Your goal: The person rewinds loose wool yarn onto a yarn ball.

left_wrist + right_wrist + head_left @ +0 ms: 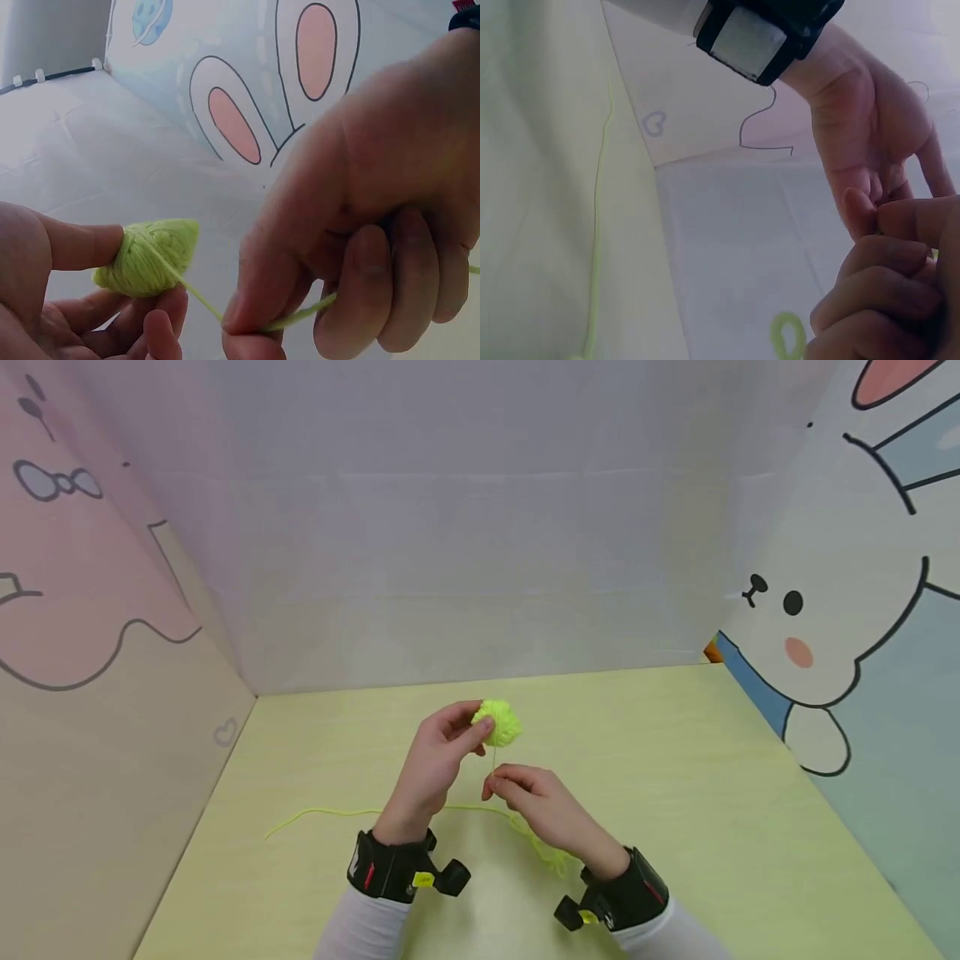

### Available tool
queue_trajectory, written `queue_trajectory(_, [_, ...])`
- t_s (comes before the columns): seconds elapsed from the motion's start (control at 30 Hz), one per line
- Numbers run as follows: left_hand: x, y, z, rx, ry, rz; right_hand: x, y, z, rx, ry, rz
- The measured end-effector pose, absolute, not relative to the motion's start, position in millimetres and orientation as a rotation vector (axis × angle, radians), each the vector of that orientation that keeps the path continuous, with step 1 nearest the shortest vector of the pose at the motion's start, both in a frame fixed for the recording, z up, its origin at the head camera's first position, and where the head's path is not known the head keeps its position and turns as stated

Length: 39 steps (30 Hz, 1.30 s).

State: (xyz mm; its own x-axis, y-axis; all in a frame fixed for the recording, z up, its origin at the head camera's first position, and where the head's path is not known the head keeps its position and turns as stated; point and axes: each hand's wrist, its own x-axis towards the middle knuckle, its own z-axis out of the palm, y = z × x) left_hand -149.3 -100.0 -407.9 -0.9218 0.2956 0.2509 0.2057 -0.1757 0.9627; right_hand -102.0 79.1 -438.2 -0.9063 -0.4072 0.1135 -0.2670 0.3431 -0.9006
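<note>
A small ball of neon yellow-green yarn [501, 723] is pinched between the thumb and fingers of my left hand [435, 756], above the table. My right hand [536, 797], lower and to the right, pinches the strand [201, 298] that runs taut from the ball. In the left wrist view the ball [154, 259] looks wound in tight layers, and the strand passes between thumb and forefinger, then behind the curled fingers. The right wrist view hides most of the ball behind the hands; a loop of yarn [786, 336] hangs near the bottom.
Loose yarn [322, 811] trails leftward over the pale yellow-green table [712, 777]. A tangled heap of it [553, 853] lies under my right wrist. A white sheet [465, 568] closes off the back, with cartoon-printed panels on both sides. Each wrist wears a black camera strap.
</note>
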Motion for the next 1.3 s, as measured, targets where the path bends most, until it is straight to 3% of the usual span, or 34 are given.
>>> queue_trajectory(0.3, [-148, -108, -408, 0.687, 1.871, 2.104, -126, 102, -439, -0.56, 2.328, -1.669])
queue_trajectory(0.7, [-147, -105, -412, 0.806, 2.241, 1.628, -135, 126, -392, -0.601, 2.582, -1.536])
queue_trajectory(1.0, [-150, -100, -415, 0.657, 2.264, 1.862, -100, 105, -382, -0.717, 2.731, -1.473])
queue_trajectory(1.3, [-149, -100, -408, 0.666, 1.881, 2.186, -96, 89, -417, -0.696, 2.736, -1.409])
